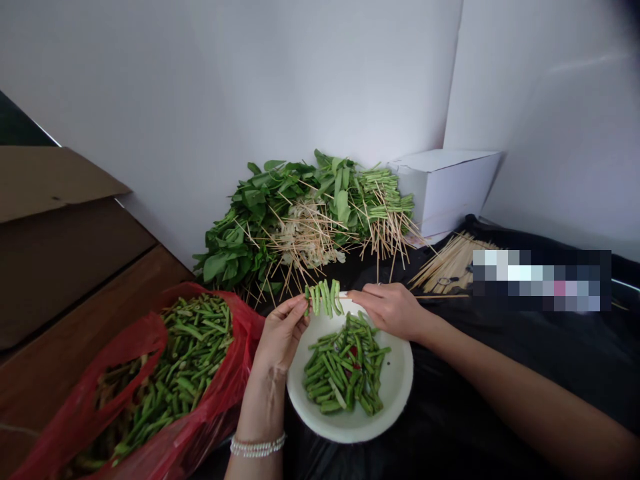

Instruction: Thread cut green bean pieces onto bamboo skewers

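Both my hands hold one thin wooden skewer with several short green bean pieces (324, 297) threaded on it, above the far rim of a white bowl (397, 393). My left hand (281, 332) pinches the skewer's left end beside the beans. My right hand (389, 308) is closed on the right end. Cut green bean pieces (345, 371) fill the bowl, with a small red bit among them. I wear a bead bracelet on my left wrist.
A red plastic bag (220, 400) of cut green beans lies at the left. A heap of finished leaf and bean skewers (310, 213) leans on the wall. Bare skewers (447, 263) lie at the right by a white box (445, 183). Black sheet (480, 400) covers the surface.
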`<state>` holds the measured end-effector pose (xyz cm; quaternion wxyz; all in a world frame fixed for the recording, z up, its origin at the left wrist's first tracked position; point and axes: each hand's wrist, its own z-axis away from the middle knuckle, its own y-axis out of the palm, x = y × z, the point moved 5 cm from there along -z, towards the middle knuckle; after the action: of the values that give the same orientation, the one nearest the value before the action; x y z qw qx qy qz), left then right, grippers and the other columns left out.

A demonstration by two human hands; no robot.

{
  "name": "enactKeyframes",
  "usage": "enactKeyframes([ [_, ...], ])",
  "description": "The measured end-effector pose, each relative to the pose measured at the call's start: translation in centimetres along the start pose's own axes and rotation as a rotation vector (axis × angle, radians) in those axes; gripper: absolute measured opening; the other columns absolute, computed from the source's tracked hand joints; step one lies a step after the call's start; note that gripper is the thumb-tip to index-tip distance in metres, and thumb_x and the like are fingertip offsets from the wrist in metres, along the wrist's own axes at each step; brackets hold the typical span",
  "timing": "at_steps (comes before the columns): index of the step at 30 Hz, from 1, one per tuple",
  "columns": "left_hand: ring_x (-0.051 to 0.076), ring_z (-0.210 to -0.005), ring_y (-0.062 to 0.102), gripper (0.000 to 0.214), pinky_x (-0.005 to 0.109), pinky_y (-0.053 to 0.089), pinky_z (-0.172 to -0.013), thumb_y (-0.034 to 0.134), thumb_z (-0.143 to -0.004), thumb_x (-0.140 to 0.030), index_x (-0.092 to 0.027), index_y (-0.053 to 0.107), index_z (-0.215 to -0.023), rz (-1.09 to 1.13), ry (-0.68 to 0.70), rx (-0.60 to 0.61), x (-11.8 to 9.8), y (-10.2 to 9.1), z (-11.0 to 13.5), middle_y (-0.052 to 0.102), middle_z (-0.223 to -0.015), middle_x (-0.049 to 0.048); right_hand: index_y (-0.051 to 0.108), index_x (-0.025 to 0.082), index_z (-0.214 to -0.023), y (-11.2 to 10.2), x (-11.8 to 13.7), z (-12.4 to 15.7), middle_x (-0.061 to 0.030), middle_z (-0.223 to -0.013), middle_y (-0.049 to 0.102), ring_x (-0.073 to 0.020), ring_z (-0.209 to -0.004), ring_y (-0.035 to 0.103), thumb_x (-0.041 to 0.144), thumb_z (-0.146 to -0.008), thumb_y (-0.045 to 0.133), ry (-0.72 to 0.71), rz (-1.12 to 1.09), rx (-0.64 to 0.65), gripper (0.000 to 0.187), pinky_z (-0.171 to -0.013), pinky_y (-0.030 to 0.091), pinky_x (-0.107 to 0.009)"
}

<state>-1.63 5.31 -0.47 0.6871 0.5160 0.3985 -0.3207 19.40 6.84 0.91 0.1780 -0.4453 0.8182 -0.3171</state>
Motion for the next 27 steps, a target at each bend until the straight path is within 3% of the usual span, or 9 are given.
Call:
enactKeyframes([
  [8, 0.010, -0.071, 0.065, 0.032, 0.020, 0.051, -0.067, 0.088, -0.059, -0.028, -0.016, 0.075, -0.085, -0.124, 0.081, 0.053, 0.3, 0.2, 0.0, 0.074, -0.084, 0.0026, 0.066, 0.018, -0.109, -0.1, 0.1, -0.2, -0.0007, -0.073, 0.058, -0.0105, -0.063, 0.051, 0.020, -0.099, 0.034, 0.028, -0.003, -0.002, 0.034, -0.057, 0.037, -0.023],
  [13, 0.007, -0.062, 0.059, 0.023, 0.018, 0.049, -0.063, 0.086, -0.062, -0.026, -0.014, 0.073, -0.076, -0.247, 0.098, 0.162, 0.4, 1.0, 0.5, 0.069, -0.071, -0.0008, 0.066, 0.017, -0.112, -0.1, 0.1, -0.2, -0.0009, -0.074, 0.058, -0.0120, -0.064, 0.050, 0.018, -0.097, 0.038, 0.003, 0.067, -0.013, 0.031, -0.058, 0.037, -0.026],
  [18, 0.008, -0.061, 0.062, 0.031, 0.019, 0.049, -0.061, 0.090, -0.053, -0.026, -0.018, 0.069, -0.075, -0.085, 0.198, -0.045, -1.0, -0.1, 0.1, 0.070, -0.072, -0.0033, 0.063, 0.012, -0.118, -0.5, -2.1, -0.4, -0.0077, -0.086, 0.062, -0.0179, -0.079, 0.053, 0.013, -0.096, 0.038, 0.041, 0.216, -0.009, 0.034, -0.073, 0.039, -0.033],
  [22, 0.007, -0.058, 0.060, 0.038, 0.019, 0.048, -0.058, 0.092, -0.045, -0.021, -0.018, 0.064, -0.072, 0.026, 0.256, -0.208, -2.2, -1.0, 0.1, 0.068, -0.068, -0.0059, 0.065, 0.014, -0.113, -1.2, -5.0, -0.3, -0.0091, -0.087, 0.064, -0.0223, -0.089, 0.051, 0.008, -0.093, 0.040, 0.155, 0.351, 0.032, 0.032, -0.081, 0.034, -0.037],
  [27, 0.007, -0.063, 0.061, 0.039, 0.018, 0.049, -0.062, 0.092, -0.045, -0.021, -0.019, 0.066, -0.074, 0.067, 0.331, -0.215, -2.7, -1.0, 0.3, 0.070, -0.072, -0.0068, 0.068, 0.015, -0.093, -1.2, -7.6, 0.3, -0.0092, -0.083, 0.064, -0.0226, -0.088, 0.050, 0.008, -0.090, 0.045, 0.296, 0.351, 0.083, 0.024, -0.081, 0.036, -0.034],
])
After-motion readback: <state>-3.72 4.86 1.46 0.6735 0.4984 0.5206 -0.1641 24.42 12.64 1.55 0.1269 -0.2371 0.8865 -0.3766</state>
